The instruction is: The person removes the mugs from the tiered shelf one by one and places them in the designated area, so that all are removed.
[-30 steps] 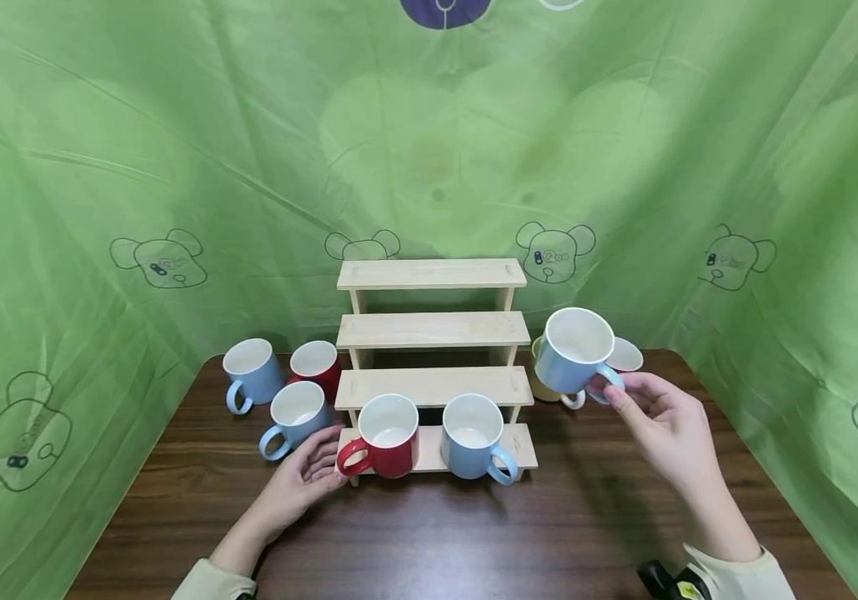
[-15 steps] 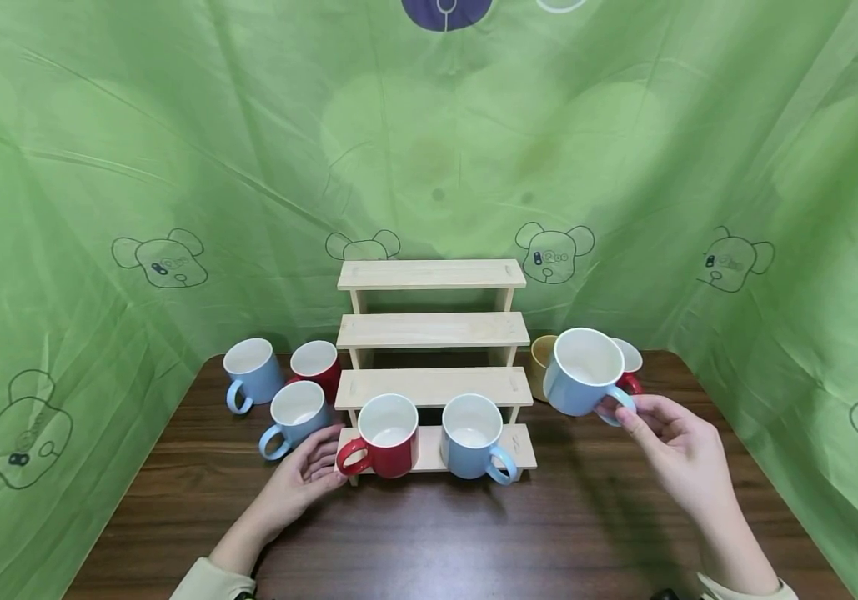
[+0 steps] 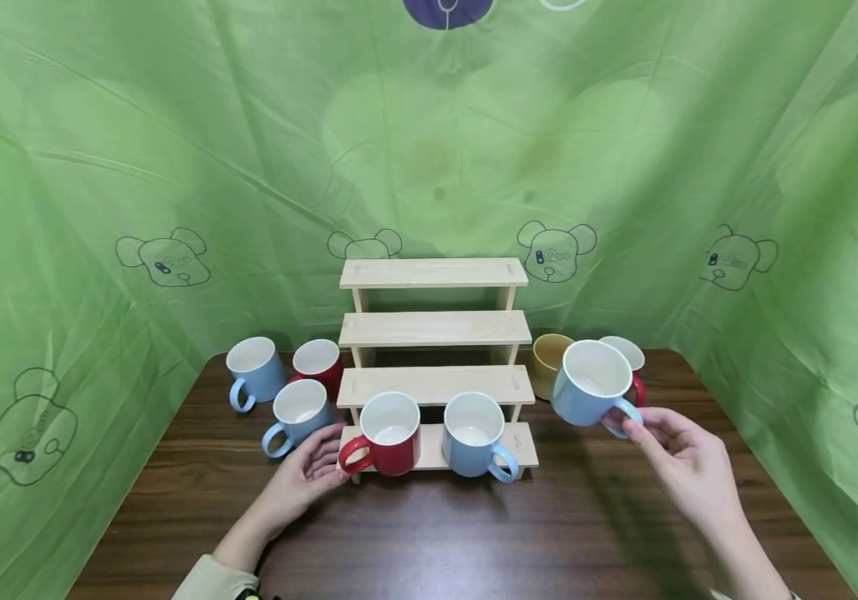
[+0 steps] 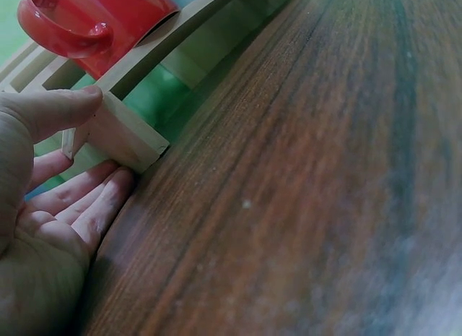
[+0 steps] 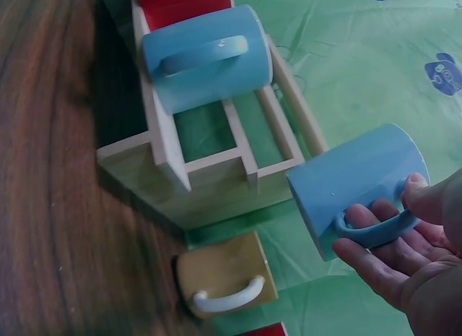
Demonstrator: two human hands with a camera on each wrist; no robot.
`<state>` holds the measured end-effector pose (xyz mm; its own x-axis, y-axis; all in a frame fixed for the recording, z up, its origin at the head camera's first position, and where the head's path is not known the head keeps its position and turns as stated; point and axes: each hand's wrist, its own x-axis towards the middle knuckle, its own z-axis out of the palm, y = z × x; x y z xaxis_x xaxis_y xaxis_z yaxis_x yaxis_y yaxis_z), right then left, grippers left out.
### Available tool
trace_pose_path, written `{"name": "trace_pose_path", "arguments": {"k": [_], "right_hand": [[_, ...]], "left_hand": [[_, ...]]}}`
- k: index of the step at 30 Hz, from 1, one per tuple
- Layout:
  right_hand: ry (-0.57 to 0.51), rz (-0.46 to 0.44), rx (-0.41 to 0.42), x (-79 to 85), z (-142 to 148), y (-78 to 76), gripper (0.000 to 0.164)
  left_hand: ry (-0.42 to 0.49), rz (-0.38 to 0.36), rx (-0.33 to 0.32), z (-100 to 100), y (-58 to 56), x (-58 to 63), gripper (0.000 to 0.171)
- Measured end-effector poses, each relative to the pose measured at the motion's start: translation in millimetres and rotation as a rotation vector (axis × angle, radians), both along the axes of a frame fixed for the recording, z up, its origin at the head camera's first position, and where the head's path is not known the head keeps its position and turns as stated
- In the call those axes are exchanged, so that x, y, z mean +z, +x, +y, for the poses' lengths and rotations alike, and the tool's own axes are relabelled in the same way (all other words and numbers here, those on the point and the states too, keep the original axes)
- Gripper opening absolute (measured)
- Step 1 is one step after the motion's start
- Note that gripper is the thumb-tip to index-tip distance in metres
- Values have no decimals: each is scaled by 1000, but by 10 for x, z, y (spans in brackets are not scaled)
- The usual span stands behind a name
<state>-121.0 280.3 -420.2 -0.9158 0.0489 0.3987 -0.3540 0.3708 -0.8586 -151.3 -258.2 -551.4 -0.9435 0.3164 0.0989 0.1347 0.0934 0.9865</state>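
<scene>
My right hand (image 3: 687,467) holds a light blue mug (image 3: 586,385) by its handle, in the air right of the wooden step shelf (image 3: 436,329). In the right wrist view, thumb and fingers close round that handle. My left hand (image 3: 301,479) grips the left end of the lowest step; the left wrist view puts the thumb on top and fingers at the side support (image 4: 126,137). On this step stand a red mug (image 3: 393,450), just beside the left hand, and another blue mug (image 3: 469,446). The three upper steps bear nothing.
Left of the shelf stand two blue mugs, one in front (image 3: 301,417) and one behind (image 3: 258,379), and a red mug (image 3: 323,371). Right of it are a yellow mug (image 3: 549,367) and a partly hidden red mug (image 3: 627,354). Green cloth (image 3: 429,150) surrounds the dark wooden table (image 3: 429,533).
My right hand has moved right and down with the blue mug, away from the shelf, uncovering more of the yellow mug. The left hand has stayed on the shelf end.
</scene>
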Motion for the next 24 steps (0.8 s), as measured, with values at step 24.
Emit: {"name": "trace_pose_path", "arguments": {"k": [24], "right_hand": [[-43, -102, 74, -488, 133, -30, 13]], "left_hand": [[5, 28, 0, 11, -5, -7, 74]]}}
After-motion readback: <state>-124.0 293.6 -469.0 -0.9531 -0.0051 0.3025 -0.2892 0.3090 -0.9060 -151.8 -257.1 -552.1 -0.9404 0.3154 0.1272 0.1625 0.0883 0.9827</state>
